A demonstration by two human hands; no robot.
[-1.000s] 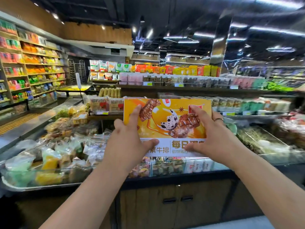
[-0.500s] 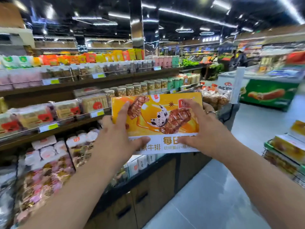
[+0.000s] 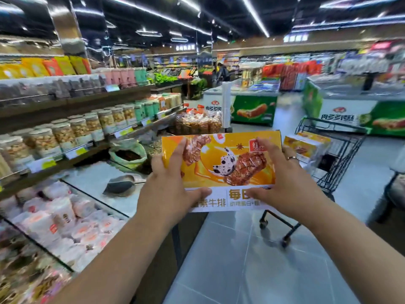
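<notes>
Head view finds the carrying step: the left hand [image 3: 166,194] and right hand [image 3: 287,189] each grip an end of the box [image 3: 221,163] held up between them, and it likely needs lowering next into the cart [image 3: 341,150] (just beyond the right hand).
</notes>
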